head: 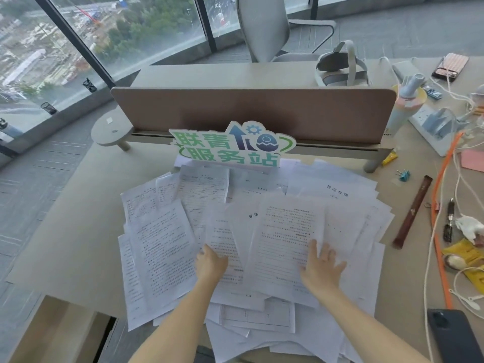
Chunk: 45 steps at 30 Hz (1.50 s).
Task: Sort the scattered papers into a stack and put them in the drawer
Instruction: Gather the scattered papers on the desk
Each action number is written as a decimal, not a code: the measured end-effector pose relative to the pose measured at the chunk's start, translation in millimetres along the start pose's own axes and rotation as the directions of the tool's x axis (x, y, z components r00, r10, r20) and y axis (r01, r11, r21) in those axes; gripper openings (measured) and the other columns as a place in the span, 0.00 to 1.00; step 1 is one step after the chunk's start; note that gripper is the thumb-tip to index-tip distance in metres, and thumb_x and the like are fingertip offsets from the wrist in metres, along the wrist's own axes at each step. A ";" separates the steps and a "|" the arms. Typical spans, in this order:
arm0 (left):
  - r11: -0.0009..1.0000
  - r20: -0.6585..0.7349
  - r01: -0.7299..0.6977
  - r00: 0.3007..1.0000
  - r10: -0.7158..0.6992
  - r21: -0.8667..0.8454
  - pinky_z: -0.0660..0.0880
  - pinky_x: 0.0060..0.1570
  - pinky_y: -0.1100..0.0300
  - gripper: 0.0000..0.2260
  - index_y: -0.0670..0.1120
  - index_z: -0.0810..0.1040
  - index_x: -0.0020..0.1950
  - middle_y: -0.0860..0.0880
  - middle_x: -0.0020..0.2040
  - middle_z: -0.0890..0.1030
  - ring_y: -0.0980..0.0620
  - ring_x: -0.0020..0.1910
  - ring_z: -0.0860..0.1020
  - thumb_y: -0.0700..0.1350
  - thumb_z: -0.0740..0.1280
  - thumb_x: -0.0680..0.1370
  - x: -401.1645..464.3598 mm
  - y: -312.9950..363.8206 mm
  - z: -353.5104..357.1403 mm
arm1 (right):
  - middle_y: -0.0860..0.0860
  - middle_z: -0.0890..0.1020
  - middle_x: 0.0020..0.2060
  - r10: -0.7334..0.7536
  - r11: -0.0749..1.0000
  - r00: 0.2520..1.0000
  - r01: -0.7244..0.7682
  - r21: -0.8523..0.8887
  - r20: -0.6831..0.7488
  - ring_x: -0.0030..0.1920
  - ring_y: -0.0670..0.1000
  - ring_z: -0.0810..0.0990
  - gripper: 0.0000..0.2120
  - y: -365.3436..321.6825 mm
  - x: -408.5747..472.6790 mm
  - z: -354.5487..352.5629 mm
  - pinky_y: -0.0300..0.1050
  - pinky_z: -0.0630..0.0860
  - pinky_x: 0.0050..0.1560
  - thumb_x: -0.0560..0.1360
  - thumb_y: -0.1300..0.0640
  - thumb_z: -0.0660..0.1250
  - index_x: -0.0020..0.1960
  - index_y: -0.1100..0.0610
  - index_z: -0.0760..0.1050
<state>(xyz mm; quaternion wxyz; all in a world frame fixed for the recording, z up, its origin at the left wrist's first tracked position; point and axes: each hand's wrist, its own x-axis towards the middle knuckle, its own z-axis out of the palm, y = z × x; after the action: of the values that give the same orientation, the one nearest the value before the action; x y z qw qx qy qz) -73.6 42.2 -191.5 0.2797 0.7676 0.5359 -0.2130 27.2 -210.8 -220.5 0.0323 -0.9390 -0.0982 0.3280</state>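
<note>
Scattered papers (251, 231) are lying overlapped across the desk (78, 218). The right hand (322, 268) is pressing flat on one sheet, grip released; the left hand (210, 263) is apparently pinching a sheet's edge, fingers hidden.

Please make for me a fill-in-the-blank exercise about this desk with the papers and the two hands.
1. The right hand lies flat with ____ fingers on a printed sheet.
2. The papers lie ____, not yet in a stack.
3. The green sign stands ____ the papers, against the divider.
4. The black phone lies at the desk's near ____ corner.

Missing words: spread; scattered; behind; right
</note>
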 end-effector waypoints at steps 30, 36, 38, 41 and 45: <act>0.765 0.275 0.182 0.961 -0.007 -0.617 0.72 0.46 0.52 0.09 0.45 0.75 0.57 0.44 0.52 0.80 0.44 0.48 0.75 0.42 0.66 0.78 16.7 24.5 4.7 | 0.65 0.47 0.79 0.084 0.953 0.996 -0.069 0.294 -0.038 0.80 0.61 0.45 0.36 23.6 38.3 -30.4 0.55 0.56 0.77 0.79 0.45 0.62 0.81 0.52 0.49; 0.796 0.361 0.188 0.931 0.042 -0.576 0.75 0.61 0.45 0.16 0.45 0.76 0.62 0.44 0.56 0.82 0.39 0.57 0.79 0.44 0.66 0.75 27.9 33.8 18.9 | 0.58 0.63 0.74 0.217 0.826 0.976 -0.170 0.537 -0.026 0.74 0.62 0.62 0.35 24.9 47.4 -44.5 0.57 0.67 0.70 0.75 0.48 0.71 0.78 0.49 0.60; 0.794 0.389 0.195 0.919 0.057 -0.576 0.74 0.64 0.42 0.18 0.43 0.76 0.64 0.43 0.57 0.82 0.38 0.58 0.79 0.43 0.67 0.74 34.8 34.4 25.7 | 0.60 0.65 0.72 0.244 0.713 0.970 -0.170 0.680 -0.013 0.72 0.62 0.65 0.33 26.4 51.9 -50.1 0.57 0.68 0.69 0.75 0.54 0.71 0.77 0.50 0.62; 0.798 0.435 0.181 0.894 0.111 -0.575 0.77 0.60 0.45 0.08 0.44 0.76 0.58 0.43 0.56 0.82 0.41 0.57 0.80 0.39 0.64 0.79 6.7 52.7 16.7 | 0.60 0.66 0.70 0.280 0.538 0.960 -0.137 0.832 -0.023 0.69 0.61 0.70 0.33 29.5 52.5 -54.6 0.54 0.71 0.69 0.74 0.62 0.72 0.76 0.56 0.64; 0.849 0.441 0.100 0.882 0.166 -0.518 0.81 0.51 0.53 0.06 0.48 0.77 0.53 0.47 0.51 0.83 0.48 0.51 0.82 0.39 0.64 0.80 -2.9 63.1 23.9 | 0.56 0.72 0.69 0.240 0.399 0.970 -0.128 0.908 0.032 0.65 0.57 0.75 0.34 27.2 48.7 -55.8 0.52 0.75 0.64 0.73 0.62 0.74 0.75 0.60 0.63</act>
<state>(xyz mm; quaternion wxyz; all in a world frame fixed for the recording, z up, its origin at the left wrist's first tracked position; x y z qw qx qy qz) -15.9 7.5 -195.0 0.6042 0.5954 0.4757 -0.2325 103.6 -227.2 -209.8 0.5001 -0.7943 0.1994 0.2814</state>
